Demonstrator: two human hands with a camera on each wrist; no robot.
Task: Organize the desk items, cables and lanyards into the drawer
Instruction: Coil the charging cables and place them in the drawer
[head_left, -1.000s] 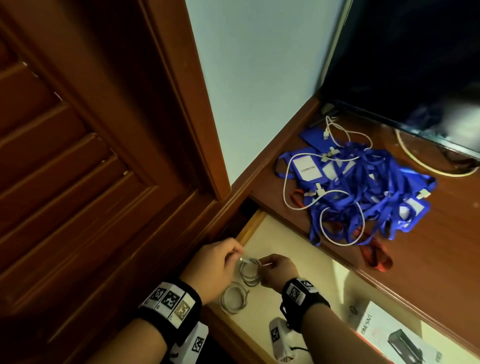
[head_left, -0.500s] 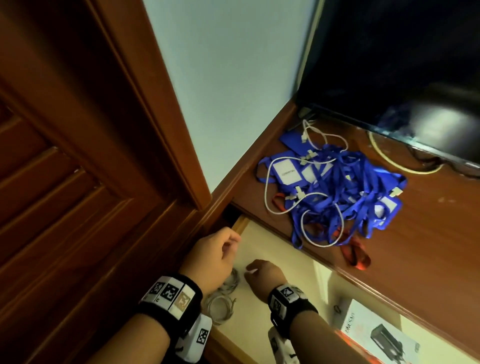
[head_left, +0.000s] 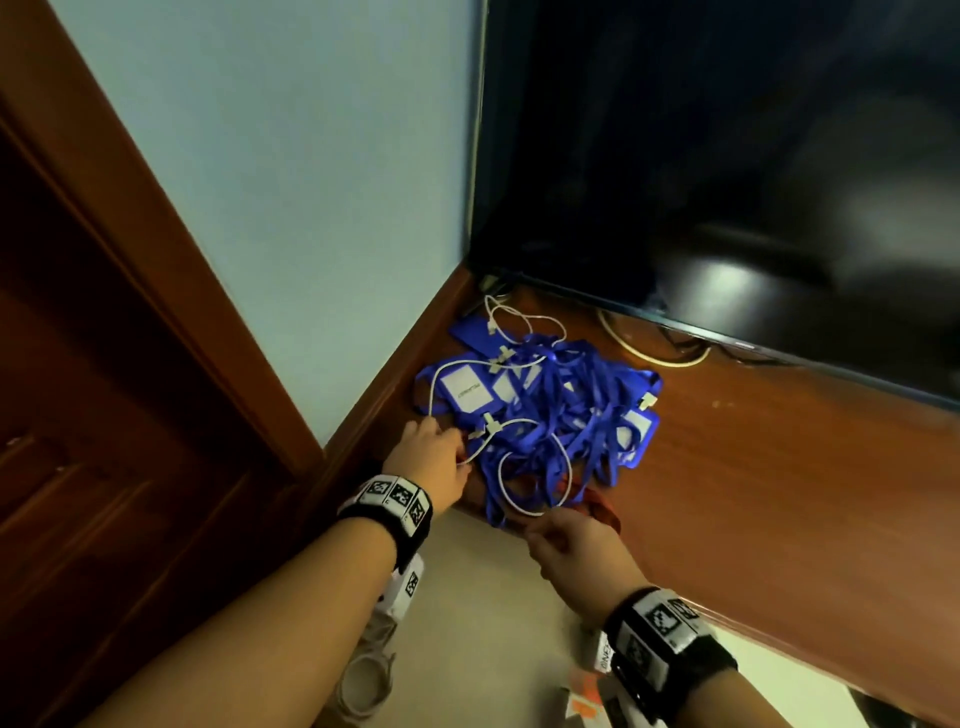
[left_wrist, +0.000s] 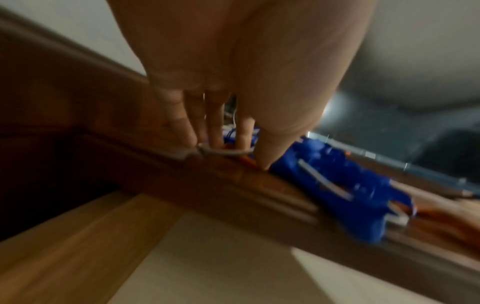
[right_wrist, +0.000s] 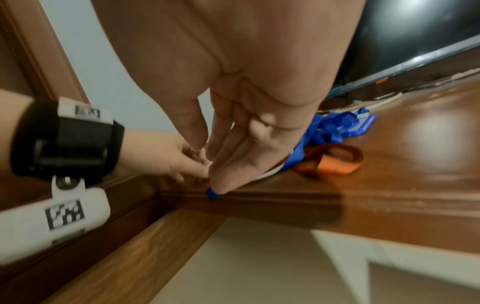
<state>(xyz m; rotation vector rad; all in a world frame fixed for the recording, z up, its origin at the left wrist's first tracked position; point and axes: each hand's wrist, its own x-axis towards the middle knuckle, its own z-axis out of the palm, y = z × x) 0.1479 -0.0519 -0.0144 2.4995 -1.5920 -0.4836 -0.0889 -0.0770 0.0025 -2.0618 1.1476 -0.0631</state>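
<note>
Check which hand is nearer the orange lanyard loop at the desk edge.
Right. The right hand is just short of the orange lanyard loop, at the desk edge; the left hand is further off, across the blue lanyard pile.

On the wooden desk a tangled heap of blue lanyards lies with a white cable looped over it, just below a dark screen. The left hand touches the heap's 9 o'clock edge at the cable. The right hand sits at its 6 o'clock edge beside an orange strap, above the open drawer, where a coiled cable lies at 7 o'clock.
</note>
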